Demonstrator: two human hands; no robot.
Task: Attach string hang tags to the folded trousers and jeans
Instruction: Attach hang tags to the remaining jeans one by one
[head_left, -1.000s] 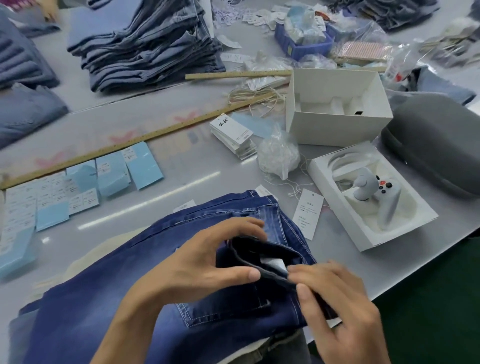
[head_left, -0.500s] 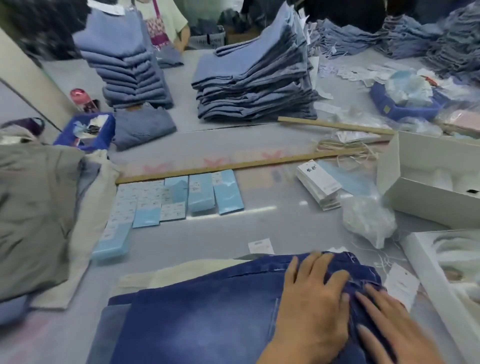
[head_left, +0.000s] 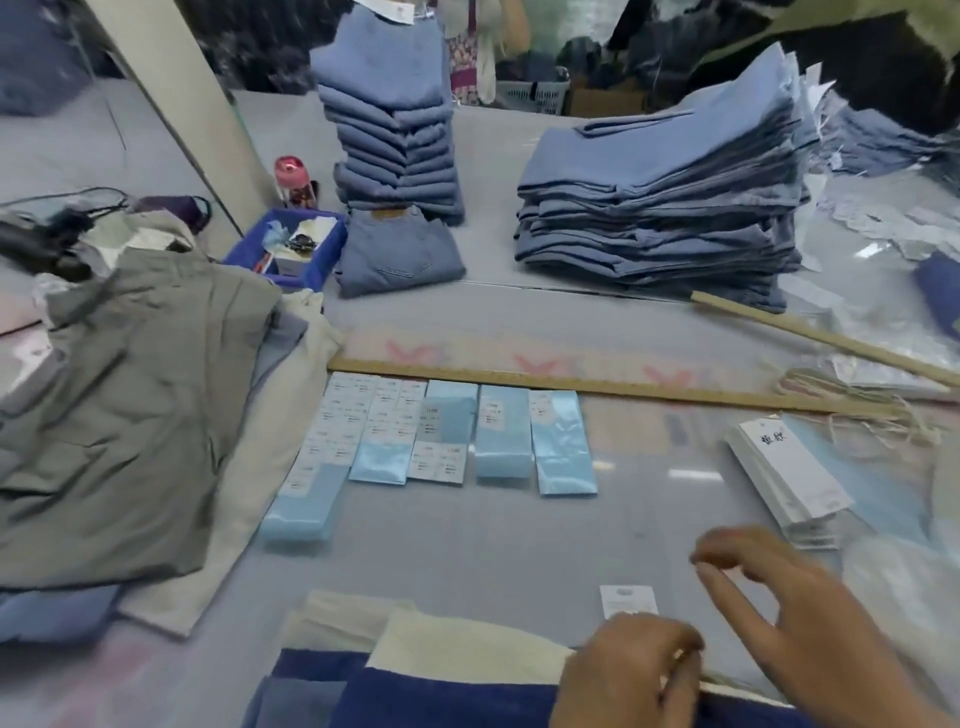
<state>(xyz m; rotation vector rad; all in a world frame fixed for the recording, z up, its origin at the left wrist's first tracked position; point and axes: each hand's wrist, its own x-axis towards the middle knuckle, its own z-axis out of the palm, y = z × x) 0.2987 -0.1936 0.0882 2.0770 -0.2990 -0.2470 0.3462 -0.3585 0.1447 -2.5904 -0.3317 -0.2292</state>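
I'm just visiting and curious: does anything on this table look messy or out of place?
Mostly tidy. The big stack of folded blue trousers leans, its layers fanned out unevenly toward the right. A grey garment lies crumpled at left, and loose strings tangle by the wooden ruler.

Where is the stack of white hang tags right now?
In the head view, the stack of white hang tags lies on the table's right side, just below the long wooden ruler, right of the blue sticker sheets, beyond the right hand.
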